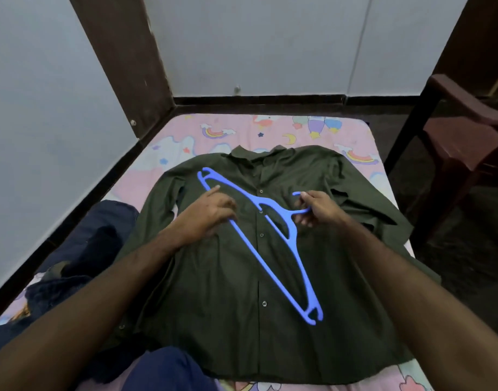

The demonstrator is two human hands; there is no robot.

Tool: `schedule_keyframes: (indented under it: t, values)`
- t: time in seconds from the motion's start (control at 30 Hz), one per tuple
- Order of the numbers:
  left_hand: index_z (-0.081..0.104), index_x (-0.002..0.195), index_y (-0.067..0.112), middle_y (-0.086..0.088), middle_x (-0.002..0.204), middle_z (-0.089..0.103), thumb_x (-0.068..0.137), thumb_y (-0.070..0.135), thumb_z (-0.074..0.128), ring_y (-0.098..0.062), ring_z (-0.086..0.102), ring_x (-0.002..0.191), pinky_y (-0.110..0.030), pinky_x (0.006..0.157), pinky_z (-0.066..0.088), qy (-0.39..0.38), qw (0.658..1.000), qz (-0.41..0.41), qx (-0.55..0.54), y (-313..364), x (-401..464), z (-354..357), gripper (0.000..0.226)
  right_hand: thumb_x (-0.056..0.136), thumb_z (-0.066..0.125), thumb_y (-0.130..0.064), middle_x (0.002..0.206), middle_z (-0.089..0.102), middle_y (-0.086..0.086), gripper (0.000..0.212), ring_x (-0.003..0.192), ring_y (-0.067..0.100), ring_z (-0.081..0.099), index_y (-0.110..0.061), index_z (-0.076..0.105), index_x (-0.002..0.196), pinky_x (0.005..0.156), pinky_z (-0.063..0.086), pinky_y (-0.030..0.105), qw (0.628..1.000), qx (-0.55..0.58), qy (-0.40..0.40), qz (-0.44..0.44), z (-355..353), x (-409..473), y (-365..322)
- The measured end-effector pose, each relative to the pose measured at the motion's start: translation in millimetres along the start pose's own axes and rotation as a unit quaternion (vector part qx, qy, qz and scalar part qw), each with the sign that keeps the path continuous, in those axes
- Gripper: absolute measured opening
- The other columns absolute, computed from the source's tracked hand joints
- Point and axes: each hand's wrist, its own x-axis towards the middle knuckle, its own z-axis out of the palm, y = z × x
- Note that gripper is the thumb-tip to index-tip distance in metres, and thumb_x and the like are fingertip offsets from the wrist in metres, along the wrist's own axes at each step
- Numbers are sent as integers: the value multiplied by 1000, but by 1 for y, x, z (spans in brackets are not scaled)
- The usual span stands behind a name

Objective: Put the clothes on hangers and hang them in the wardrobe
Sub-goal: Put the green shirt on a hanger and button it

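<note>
**Two hands on one hanger, shirt still flat**

One mattress (363, 131) in a pink cartoon sheet carries everything, which gives me a broad, soft surface to spread clothes on. Across it lies the dark green shirt (214, 277), front up, buttoned, collar away from me and sleeves folded in at the sides; laid out like this, its neck opening is easy to reach. A heap of dark blue clothes (81, 249) waits just beside it on my left, touching its edge.

Over the shirt's chest I hold the blue hanger (270, 244) slantwise, one shoulder tip toward the collar side, the other toward the hem. I judge it is not yet inside the shirt.

My right hand (318, 208) grips the hook, fingers curled round it, wrist reaching in from the lower right. My left hand (211, 210) pinches the long bottom bar, forefinger stretched along it, knuckles up, to steer the angle.
</note>
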Motion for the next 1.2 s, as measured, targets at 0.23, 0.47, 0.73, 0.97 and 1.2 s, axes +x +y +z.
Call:
schedule_keyframes:
  t: [0.23,0.47,0.73,0.97,1.2]
  values:
    - [60,119,22,-1,124,52,89,13,61,-23,50,120,-48,96,44,94,943,-314,-61,-62,71,25,32,112,31,-18,80,66,19,32,61,27,74,-1,56,101,57,62,33,920,367,136,3,-48,53,16]
    - [58,124,17,-11,131,55,98,41,52,-33,51,124,-51,104,40,20,869,-484,-107,-151,176,81,35,113,30,-17,102,65,28,26,74,28,77,0,49,114,65,63,32,890,431,145,-26,-45,110,46]
    - [35,143,-8,-30,145,44,88,20,65,-42,45,133,-44,107,41,-104,817,-559,-96,-216,211,155,69,110,38,-15,87,74,17,19,77,30,77,-3,51,118,69,63,32,868,472,138,-68,-37,126,90]
    - [64,86,3,-23,98,67,96,27,63,-41,61,102,-37,79,41,12,844,-524,-111,-202,188,113,26,111,36,-18,92,74,19,22,81,30,77,-6,53,117,69,63,32,850,508,129,-56,-40,116,87]
    - [70,95,18,-12,100,73,96,32,61,-34,65,100,-40,83,48,161,891,-414,-95,-133,198,-25,16,112,29,-26,81,77,10,29,74,24,77,-14,54,104,61,62,29,801,566,167,-98,-71,62,17]
